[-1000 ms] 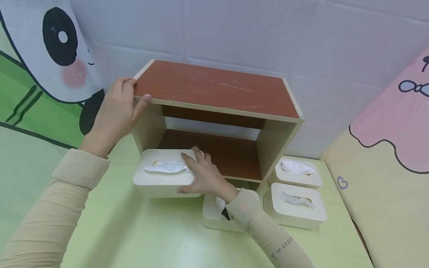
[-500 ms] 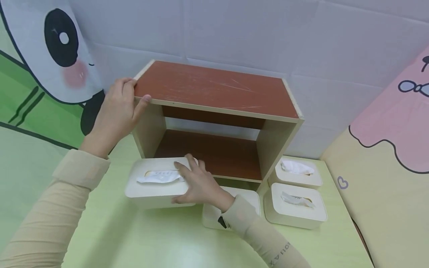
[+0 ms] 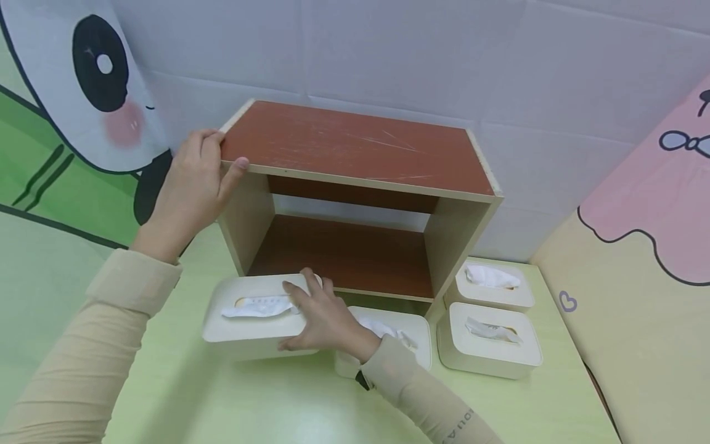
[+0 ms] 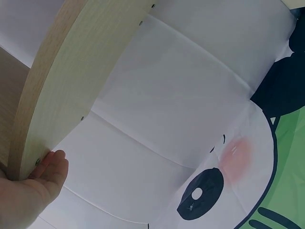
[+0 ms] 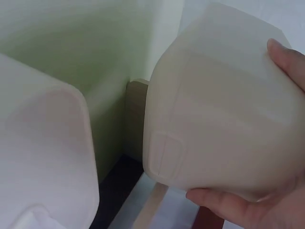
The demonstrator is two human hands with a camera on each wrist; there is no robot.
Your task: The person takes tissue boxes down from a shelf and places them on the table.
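Observation:
My left hand (image 3: 194,185) grips the top left corner of a small wooden shelf (image 3: 355,148) with a red-brown top and pale sides. In the left wrist view its fingers curl behind the shelf's side panel (image 4: 71,81). My right hand (image 3: 327,320) holds a cream tissue box (image 3: 238,290) by its right end, thumb on the near side and fingers over the far edge. That box is raised and slightly tilted in front of the shelf's left side. In the right wrist view, thumb and fingers span the tissue box (image 5: 219,114).
Another tissue box (image 3: 410,327) stands on the pale green table (image 3: 266,407), partly behind my right wrist. Two more, a nearer tissue box (image 3: 488,364) and a farther tissue box (image 3: 521,296), stand right of the shelf. A grey-white wall (image 3: 554,123) rises behind.
My right hand has carried the tissue box down, toward me and a little left, away from the shelf opening. The left hand has stayed on the shelf corner.

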